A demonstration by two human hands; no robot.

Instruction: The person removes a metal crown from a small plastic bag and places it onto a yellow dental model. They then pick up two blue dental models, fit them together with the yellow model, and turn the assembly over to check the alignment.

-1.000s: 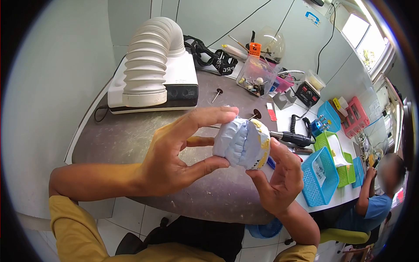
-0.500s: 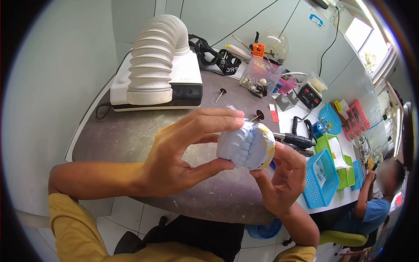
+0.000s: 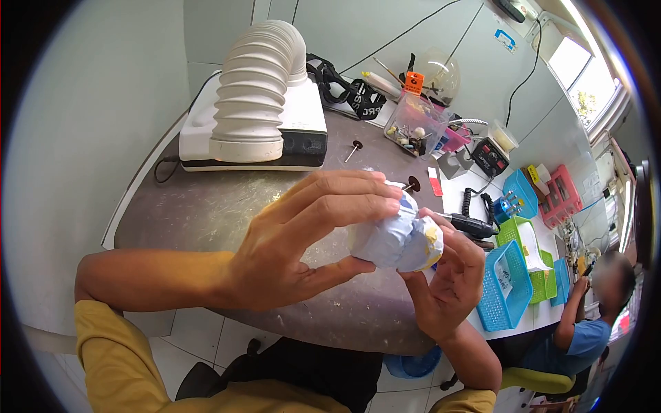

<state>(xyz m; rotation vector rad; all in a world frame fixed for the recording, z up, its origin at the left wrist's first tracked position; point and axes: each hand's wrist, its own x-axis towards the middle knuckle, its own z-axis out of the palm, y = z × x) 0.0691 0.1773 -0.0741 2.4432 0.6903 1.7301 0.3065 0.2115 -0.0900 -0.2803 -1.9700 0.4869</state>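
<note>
A pale blue dental cast in two halves is held up over the brown bench. My left hand grips the left half, fingers over its top and thumb below. Fingers of my right hand hold the other half, which has yellowish patches, at its right side. The two halves touch, with a gap showing near the top. Behind the cast a small dark disc on a shank lies on the bench; another disc tool lies farther back.
A white extraction unit with a ribbed hose stands back left. A clear box of burs, a black handpiece, a blue basket and a green basket are to the right. A co-worker in blue sits far right.
The cast has turned in my hands, and its two halves are now angled apart at the top. The whole view has shifted slightly.
</note>
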